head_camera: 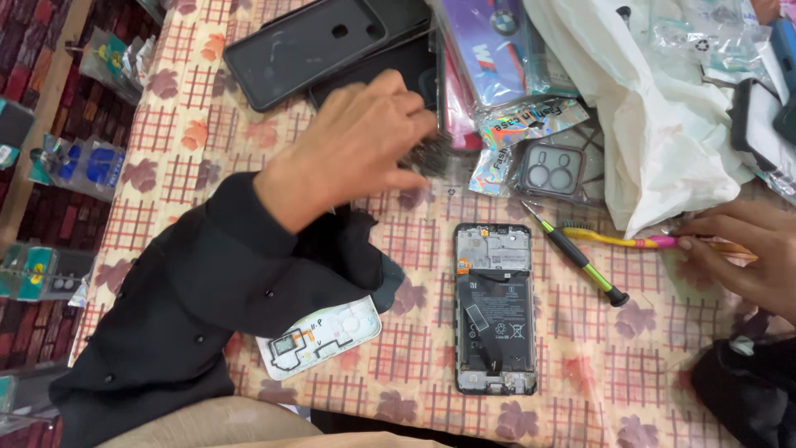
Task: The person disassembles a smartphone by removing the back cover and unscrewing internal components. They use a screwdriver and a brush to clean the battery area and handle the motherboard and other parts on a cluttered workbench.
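My left hand (356,149), in a black sleeve, reaches across the table's middle. Its fingers and thumb pinch the edge of a dark phone case (427,156), which is blurred. My right hand (742,253) is at the right edge and grips the pink end of a yellow toothbrush (609,240) that lies flat on the cloth. Between the hands lies an opened phone (492,307) with its back off and its battery and boards showing. A green and black screwdriver (580,259) lies just right of the phone, its tip pointing up-left.
A white phone back panel (327,336) pokes out from under my left sleeve. Black phone cases (303,46), packaged cases (506,58), a clear case with camera cutouts (551,170) and a white plastic bag (663,124) crowd the far side. The checked tablecloth (406,365) covers the table.
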